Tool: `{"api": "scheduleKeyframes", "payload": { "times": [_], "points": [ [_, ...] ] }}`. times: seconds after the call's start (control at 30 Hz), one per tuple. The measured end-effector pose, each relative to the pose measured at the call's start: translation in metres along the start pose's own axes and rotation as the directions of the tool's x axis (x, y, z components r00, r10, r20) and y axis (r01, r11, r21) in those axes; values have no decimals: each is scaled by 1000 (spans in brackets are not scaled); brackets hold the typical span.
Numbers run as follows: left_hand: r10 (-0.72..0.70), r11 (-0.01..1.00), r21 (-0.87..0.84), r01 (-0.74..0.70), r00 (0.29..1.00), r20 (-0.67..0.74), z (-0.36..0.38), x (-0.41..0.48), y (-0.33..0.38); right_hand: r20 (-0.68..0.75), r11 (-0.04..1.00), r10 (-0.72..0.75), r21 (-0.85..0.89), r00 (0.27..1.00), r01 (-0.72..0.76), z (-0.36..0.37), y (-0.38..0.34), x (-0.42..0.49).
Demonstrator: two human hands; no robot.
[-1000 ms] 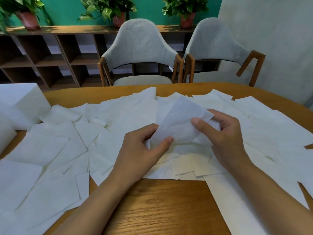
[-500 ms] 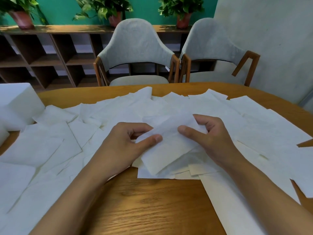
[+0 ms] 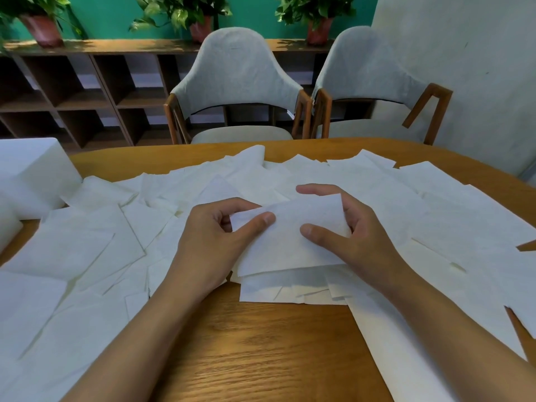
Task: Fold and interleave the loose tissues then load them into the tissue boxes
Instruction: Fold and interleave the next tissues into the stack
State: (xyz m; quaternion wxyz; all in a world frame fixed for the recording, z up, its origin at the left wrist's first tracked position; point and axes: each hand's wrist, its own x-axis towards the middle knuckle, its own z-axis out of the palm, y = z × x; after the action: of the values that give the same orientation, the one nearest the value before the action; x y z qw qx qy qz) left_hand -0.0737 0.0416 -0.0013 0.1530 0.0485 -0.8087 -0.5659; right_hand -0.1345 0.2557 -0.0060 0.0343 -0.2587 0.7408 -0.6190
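Note:
A folded white tissue (image 3: pixel 290 239) is held between both hands just above a small stack of folded tissues (image 3: pixel 293 288) near the table's middle. My left hand (image 3: pixel 214 242) pinches its left edge with thumb on top. My right hand (image 3: pixel 351 236) grips its right edge, thumb on top and fingers curled behind. Loose white tissues (image 3: pixel 95 245) cover most of the table on both sides. A white tissue box (image 3: pixel 32 175) stands at the far left.
The wooden table (image 3: pixel 261 352) shows bare wood in front of me. Two grey chairs (image 3: pixel 237 82) stand behind the far edge. A dark shelf (image 3: pixel 87 91) with potted plants lines the green wall. A second white box edge (image 3: pixel 7 230) sits at the left border.
The tissue was raised and open a second ago; it has been folded and brought down flatter over the stack, with both hands moving lower and closer to me.

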Motion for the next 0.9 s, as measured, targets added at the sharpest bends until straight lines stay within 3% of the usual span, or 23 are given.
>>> {"api": "scheduleKeyframes", "payload": {
  "times": [0.27,0.4,0.5,0.6,0.77,0.9],
  "points": [
    [-4,1000,-12,4,1000,10,2,0,1,31,1000,-11,-23,999,12,-2,3,0],
    [37,999,4,-37,998,-51,3,0,-2,25,999,-7,-49,1000,9,-2,4,1],
    [94,994,73,-87,990,-105,4,0,-7,11,990,-23,-136,1000,24,-2,4,2],
    [140,979,158,-128,988,-64,3,1,-7,-46,986,-30,-167,998,22,-4,2,4],
    [31,990,-137,-21,997,74,-2,1,0,-92,985,-36,-169,995,20,-7,0,7],
    [37,990,-133,-35,999,11,-2,3,-2,45,994,-18,-105,999,23,-13,-5,5]
  ]
}}
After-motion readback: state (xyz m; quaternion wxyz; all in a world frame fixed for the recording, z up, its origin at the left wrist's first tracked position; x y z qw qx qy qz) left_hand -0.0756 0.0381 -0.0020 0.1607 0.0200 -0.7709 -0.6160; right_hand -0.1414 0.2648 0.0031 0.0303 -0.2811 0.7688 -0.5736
